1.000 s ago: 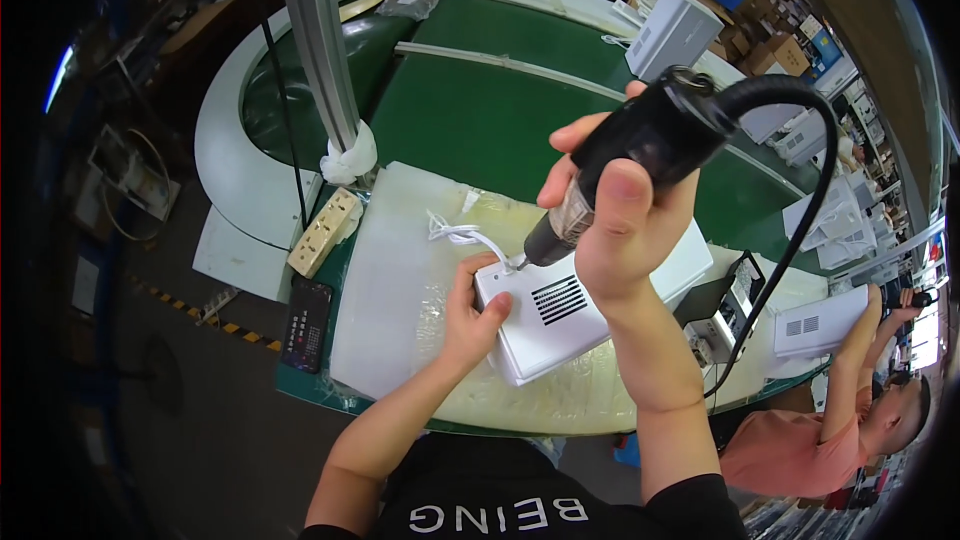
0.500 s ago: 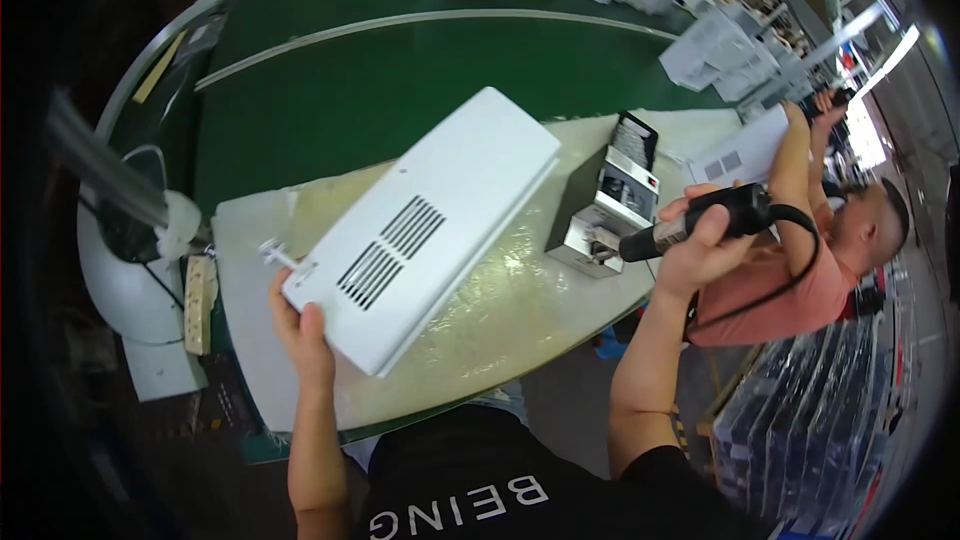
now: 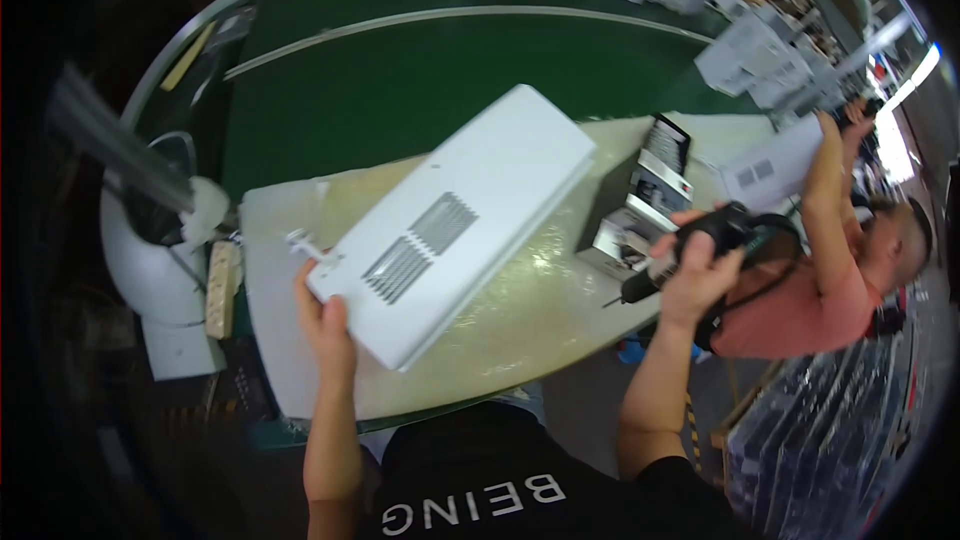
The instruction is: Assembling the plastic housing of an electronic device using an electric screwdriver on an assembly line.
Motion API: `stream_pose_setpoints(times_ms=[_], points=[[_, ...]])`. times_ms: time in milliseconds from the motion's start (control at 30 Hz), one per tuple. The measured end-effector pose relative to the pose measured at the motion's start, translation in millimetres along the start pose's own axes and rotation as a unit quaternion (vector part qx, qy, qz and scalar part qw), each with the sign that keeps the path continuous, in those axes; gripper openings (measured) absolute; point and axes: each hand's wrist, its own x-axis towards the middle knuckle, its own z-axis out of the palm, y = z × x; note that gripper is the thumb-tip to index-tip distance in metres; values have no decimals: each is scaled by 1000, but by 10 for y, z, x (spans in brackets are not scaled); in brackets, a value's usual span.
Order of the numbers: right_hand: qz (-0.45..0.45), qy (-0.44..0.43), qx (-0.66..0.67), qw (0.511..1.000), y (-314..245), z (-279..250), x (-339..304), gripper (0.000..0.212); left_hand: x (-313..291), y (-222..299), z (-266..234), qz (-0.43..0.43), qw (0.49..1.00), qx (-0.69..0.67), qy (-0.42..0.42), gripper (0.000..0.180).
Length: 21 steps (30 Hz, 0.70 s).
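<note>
A long white casing (image 3: 515, 155) with two slotted vent patches lies slantwise on the pale-covered worktop. My left hand (image 3: 328, 325) grips its near left corner, thumb on top and fingers around the edge. A small white bracket-like piece (image 3: 305, 243) sticks out at that end. In my right hand (image 3: 697, 285) is a black electric screwdriver (image 3: 715, 230), its thin bit pointing left over the worktop's near right edge. Just beyond the bit stands an open metal box (image 3: 608, 245) with small parts inside, hard to make out. The bit is apart from both the casing and the box.
A green conveyor (image 3: 450, 60) runs behind the worktop (image 3: 300, 370), with white units (image 3: 745, 55) along its far side. At right, a co-worker (image 3: 810, 300) handles another white casing (image 3: 765, 170). A power strip (image 3: 220, 290) and a blurred pole (image 3: 120, 150) are at left.
My right hand has drawn the screwdriver from the metal box toward me, and its bit now shows. My left hand keeps its grip on the casing. The whole view has shifted slightly.
</note>
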Motion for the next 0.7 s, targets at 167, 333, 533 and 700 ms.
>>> stream_pose_setpoints(times_ms=[167,333,533,700], points=[[-77,-85,180,977,-886,500,223,51,61,43,150,-8,999,-34,-35,55],[-72,-311,366,874,-1633,1134,248,53,16,74,107,-21,998,-53,-24,53],[-100,-232,392,885,-1657,2134,35,71,36,112,117,-21,999,-38,-28,51],[-83,-250,348,900,-1613,2365,-104,71,49,127,90,-30,997,-34,-55,50]])
